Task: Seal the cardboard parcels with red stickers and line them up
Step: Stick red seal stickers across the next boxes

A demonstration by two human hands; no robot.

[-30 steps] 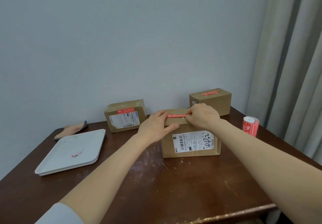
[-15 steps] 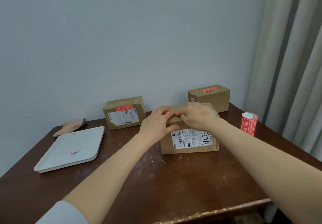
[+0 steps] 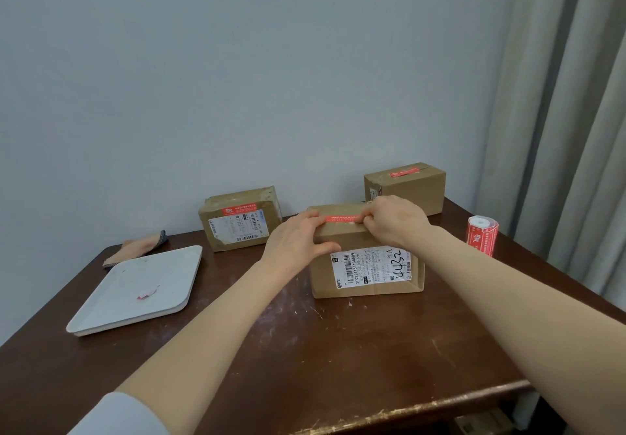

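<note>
Red sticker [image 3: 342, 219] lies along the top of the near parcel [image 3: 366, 272], which sits just past the middle of the table [image 3: 338, 350], toward one o'clock from the person. Left hand [image 3: 298, 241] clamps the parcel's top edge on the nine-o'clock side, with fingers bent over the strip's left end and the thumb braced on the front face. Right hand [image 3: 396, 221], fingers curled, pinches down on the strip's right end.

To do this well, I judge the left hand should pin its end and steady the box. The right hand should hold the strip taut and straight, then rub from the middle outward so no bubble or lifted corner remains.

From this box, the left parcel [image 3: 240, 218] waits at ten o'clock and the far parcel [image 3: 406, 187] at one o'clock, both already bearing red. Sticker roll [image 3: 482, 235] stands at three o'clock, well apart.
</note>
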